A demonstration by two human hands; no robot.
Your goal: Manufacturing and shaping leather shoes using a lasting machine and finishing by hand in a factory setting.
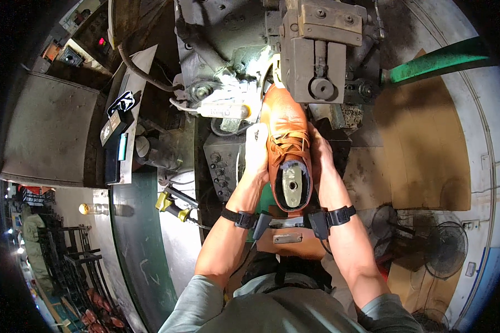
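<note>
Between my two hands is a brown leather lace-up shoe [286, 114] with a greenish shoe last [292, 184] inside its opening. The toe points away from me, up against the working head of a grey machine [320, 66]. My left hand [256, 149] is closed on the shoe's left side, and my right hand [320, 149] grips the right side. Some fingers are hidden beneath the shoe. A lit lamp [223, 110] shines on the toe area from the left. Where the toe meets the machine is partly hidden by glare and the machine head.
A control box with knobs [219, 169] sits below the lamp. Left stand a metal cabinet [53, 130] and a narrow shelf [122, 152] with small items. A yellow-black tool [172, 205] lies left of my forearm. Right are a green hose [439, 62], cardboard [428, 144] and a fan [445, 250].
</note>
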